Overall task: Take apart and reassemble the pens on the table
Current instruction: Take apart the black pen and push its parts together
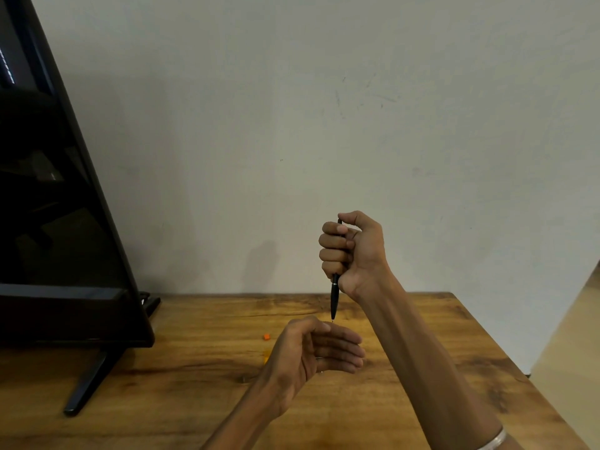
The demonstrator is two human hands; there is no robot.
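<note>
Evidently the black pen (pixel 335 297) is gripped upright in the fisted right hand (pixel 352 251), tip down, thumb placed for clicking; the left hand (pixel 316 350) is cupped loosely beneath, nothing visibly pinched.

A slim black pen (pixel 334 295) with a thin silver ring round its middle hangs upright, tip down, its upper half wrapped in a raised fist, tip just above the other hand's fingers.

One black pen (pixel 334 295) at frame centre, two hands (right hand (pixel 352 251) above left hand (pixel 316 354)), one small orange piece (pixel 266 336) lower centre, one dark screen (pixel 58 190) at left.
</note>
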